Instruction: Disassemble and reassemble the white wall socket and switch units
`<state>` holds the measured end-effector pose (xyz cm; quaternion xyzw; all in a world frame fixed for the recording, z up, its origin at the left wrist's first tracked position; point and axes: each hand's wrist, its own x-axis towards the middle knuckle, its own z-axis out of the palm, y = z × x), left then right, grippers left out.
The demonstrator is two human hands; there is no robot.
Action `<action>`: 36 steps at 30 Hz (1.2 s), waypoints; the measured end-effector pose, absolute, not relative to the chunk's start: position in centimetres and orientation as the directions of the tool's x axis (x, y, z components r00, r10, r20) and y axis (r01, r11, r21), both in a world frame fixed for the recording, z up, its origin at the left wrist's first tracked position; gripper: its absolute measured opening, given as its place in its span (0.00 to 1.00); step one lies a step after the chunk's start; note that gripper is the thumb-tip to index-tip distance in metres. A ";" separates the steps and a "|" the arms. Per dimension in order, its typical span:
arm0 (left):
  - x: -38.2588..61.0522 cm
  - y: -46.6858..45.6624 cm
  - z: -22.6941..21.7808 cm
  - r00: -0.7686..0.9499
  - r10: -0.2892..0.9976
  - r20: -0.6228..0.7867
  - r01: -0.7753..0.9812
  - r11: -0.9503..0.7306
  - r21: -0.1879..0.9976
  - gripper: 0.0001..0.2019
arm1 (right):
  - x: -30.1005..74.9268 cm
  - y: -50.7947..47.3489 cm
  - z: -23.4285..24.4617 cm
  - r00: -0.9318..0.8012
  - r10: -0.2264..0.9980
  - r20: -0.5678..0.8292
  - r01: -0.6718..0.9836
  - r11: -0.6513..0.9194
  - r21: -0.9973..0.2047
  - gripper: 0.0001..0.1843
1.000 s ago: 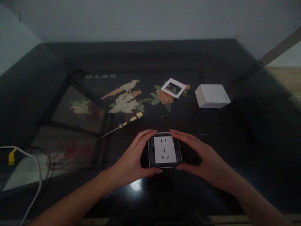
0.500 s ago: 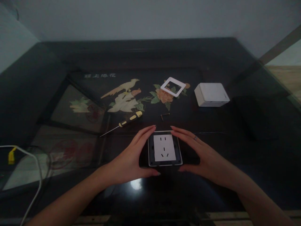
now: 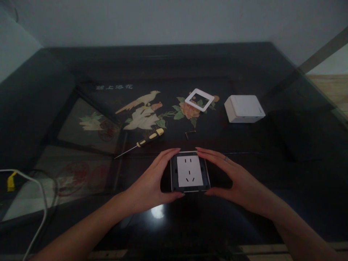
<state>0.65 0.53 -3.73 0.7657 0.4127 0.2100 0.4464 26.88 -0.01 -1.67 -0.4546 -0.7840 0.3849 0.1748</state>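
A wall socket (image 3: 189, 180) with a white five-hole face and a dark surround lies in front of me at the table's near side. My left hand (image 3: 152, 186) grips its left part, fingertips at the far edge and thumb at the near edge. On the other side, my right hand (image 3: 239, 184) holds the right part in the same way; a ring is on one finger. Beyond the socket lie two small screws (image 3: 187, 135). A screwdriver (image 3: 150, 138) with a black and yellow handle rests to the left of them, its shaft pointing at the near left.
Farther back lies a white square frame (image 3: 189, 103). A white box (image 3: 244, 108) stands to its right. A white cable (image 3: 44, 197) with a yellow tag (image 3: 11, 182) runs along the left. All rest on a dark, glossy table (image 3: 152, 65) with bird and flower pictures.
The thumbs have come up to the socket's near edge, and the fingertips have settled on its far edge. The other objects lie as before; the view has shifted very slightly.
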 end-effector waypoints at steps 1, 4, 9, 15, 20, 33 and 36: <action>0.7 0.5 -3.7 0.568 0.822 -0.042 0.440 -0.261 0.859 0.46 | 26.9 0.0 -1.7 -0.524 0.848 -0.076 0.579 0.289 -0.763 0.42; 0.7 0.4 -3.7 0.568 0.823 -0.036 0.429 -0.258 0.866 0.45 | 26.9 0.0 -1.7 -0.523 0.849 -0.078 0.577 0.285 -0.765 0.41; 0.9 0.4 -3.7 0.561 0.827 -0.032 0.424 -0.255 0.869 0.45 | 26.9 0.0 -1.8 -0.516 0.854 -0.072 0.574 0.282 -0.769 0.40; 1.1 0.3 -3.8 0.545 0.838 -0.030 0.412 -0.236 0.880 0.45 | 26.9 0.0 -1.8 -0.510 0.857 -0.081 0.578 0.271 -0.770 0.39; 1.1 0.3 -3.9 0.543 0.839 -0.022 0.410 -0.242 0.879 0.46 | 26.9 0.0 -1.8 -0.511 0.856 -0.076 0.571 0.273 -0.774 0.39; 0.9 0.7 -3.9 0.441 0.887 0.135 0.307 -0.291 0.906 0.17 | 26.7 4.1 -1.5 -0.399 0.910 0.113 0.681 0.377 -0.628 0.15; 1.1 0.9 -4.0 0.405 0.897 0.180 0.322 -0.324 0.890 0.14 | 25.6 6.9 -2.6 -0.379 0.913 0.149 0.728 0.394 -0.561 0.13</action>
